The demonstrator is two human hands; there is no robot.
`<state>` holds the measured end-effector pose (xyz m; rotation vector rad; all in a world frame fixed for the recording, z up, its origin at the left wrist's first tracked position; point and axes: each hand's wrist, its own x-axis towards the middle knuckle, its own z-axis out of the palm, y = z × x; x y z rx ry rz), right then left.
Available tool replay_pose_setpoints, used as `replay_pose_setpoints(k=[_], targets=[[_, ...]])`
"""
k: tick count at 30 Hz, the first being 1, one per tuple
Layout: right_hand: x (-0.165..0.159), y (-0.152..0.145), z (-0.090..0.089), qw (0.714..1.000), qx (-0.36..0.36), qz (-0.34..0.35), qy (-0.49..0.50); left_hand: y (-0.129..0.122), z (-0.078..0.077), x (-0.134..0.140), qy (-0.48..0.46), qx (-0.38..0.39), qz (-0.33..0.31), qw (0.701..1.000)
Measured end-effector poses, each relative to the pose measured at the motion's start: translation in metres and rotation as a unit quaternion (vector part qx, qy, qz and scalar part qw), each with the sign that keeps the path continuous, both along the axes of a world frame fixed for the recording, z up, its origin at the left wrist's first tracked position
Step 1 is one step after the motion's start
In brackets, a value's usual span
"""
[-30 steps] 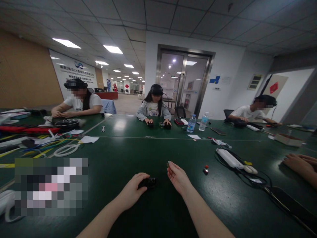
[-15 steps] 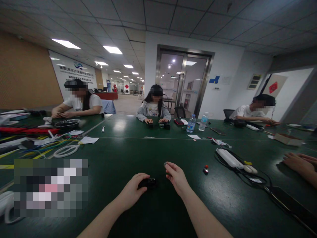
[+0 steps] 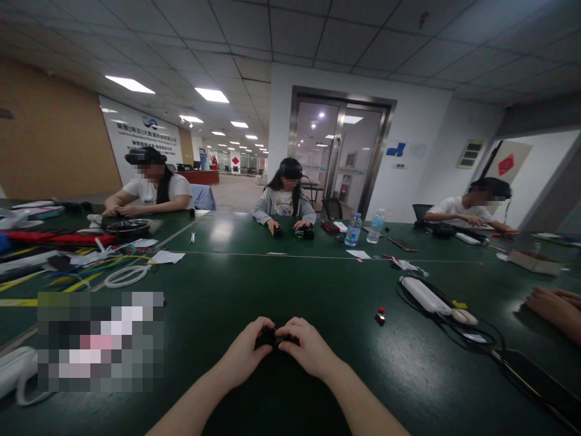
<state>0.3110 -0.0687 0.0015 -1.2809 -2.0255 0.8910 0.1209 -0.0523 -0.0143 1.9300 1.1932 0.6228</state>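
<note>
A small black object (image 3: 265,340) rests low over the green table (image 3: 218,290) in front of me. My left hand (image 3: 245,351) is closed round its left side, thumb below and fingers above. Against its right end, the fingertips of my right hand (image 3: 308,346) are pinched together. What those right fingers hold is hidden, and the object's exact kind is too dark to tell. To the right lies a tiny red and silver piece (image 3: 380,315), apart from both hands.
A white power strip (image 3: 425,295) with black cables lies at right, near another person's hands (image 3: 551,309). Two water bottles (image 3: 353,230) stand farther back. Coloured wires, a white cable coil (image 3: 127,276) and a wrench (image 3: 193,238) are at left. Several people sit around the table.
My right hand, which held up a small pale piece, has moved left and down to the black object. The pale piece no longer shows. My left hand stays on the object.
</note>
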Motion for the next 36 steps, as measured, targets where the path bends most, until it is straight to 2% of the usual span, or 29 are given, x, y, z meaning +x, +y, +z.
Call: replay_pose_setpoints(k=[11,22,33,36], targets=[[-0.0012,0.0004,-0.0007,0.999,0.024,0.005,-0.035,-0.0005,0.0012,0.0016,0.011,0.049,-0.015,0.999],[-0.0019,-0.0018,0.0013,0.999,0.023,0.015,-0.042,-0.0029,0.0098,0.001,0.018,0.033,-0.033,0.999],[-0.003,-0.0021,0.0066,0.996,0.036,0.006,-0.086,-0.0001,0.001,0.0024,0.025,0.059,-0.015,0.998],[-0.0019,0.0011,0.0051,0.996,0.013,-0.004,-0.085,0.0002,0.0005,0.002,0.025,0.066,-0.026,0.997]])
